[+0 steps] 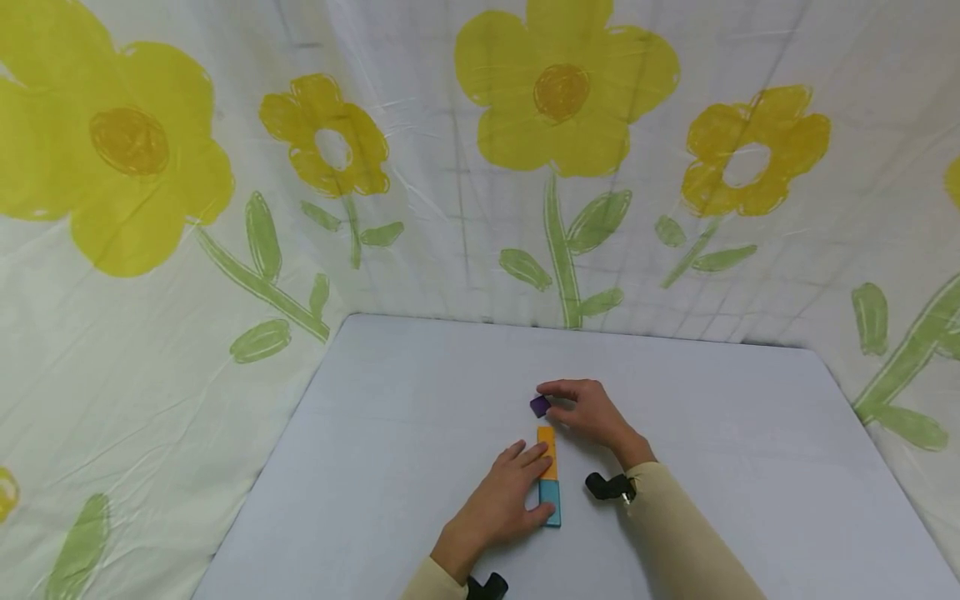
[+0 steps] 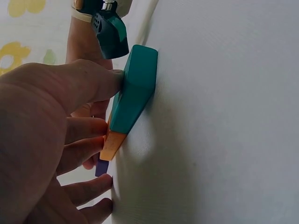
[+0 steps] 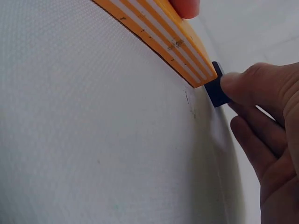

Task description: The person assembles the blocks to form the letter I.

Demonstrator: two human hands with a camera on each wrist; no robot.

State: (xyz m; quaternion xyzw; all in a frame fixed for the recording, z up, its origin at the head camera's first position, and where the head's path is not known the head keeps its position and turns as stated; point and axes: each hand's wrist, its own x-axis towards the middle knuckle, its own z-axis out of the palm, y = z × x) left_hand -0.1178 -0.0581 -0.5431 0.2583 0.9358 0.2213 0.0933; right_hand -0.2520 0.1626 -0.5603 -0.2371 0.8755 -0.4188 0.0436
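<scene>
**Q: What is the pose of your hands?**
A: Your left hand [image 1: 501,500] lies palm down with its fingers spread and extended forward and to the right. Your right hand [image 1: 591,412] reaches in from the right, its fingers bent to the left and its wrist low over the tabletop [image 1: 420,400].

**Q: What does your left hand contact?**
A: Your left thumb rests on the teal block [image 1: 550,492]. Two fingertips touch the orange block [image 1: 547,433]. The left wrist view shows your other two fingertips down at the tabletop, beyond the thumb. This hand is spread wide and grips nothing.

**Q: What does your right hand hold?**
A: Your right hand pinches the purple block [image 1: 539,406], with the thumb on its near side. The far fingertip contact is hidden in the right wrist view.

**Q: Where do the blocks lie relative to your hands?**
A: The teal and orange blocks lie end to end in a straight line along the right side of your left hand, the teal one nearer to you. The purple block sits just past the far end of the orange block, turned slightly out of line, between your right thumb and fingers. The right wrist view shows white stripes along the orange block's side.
</scene>
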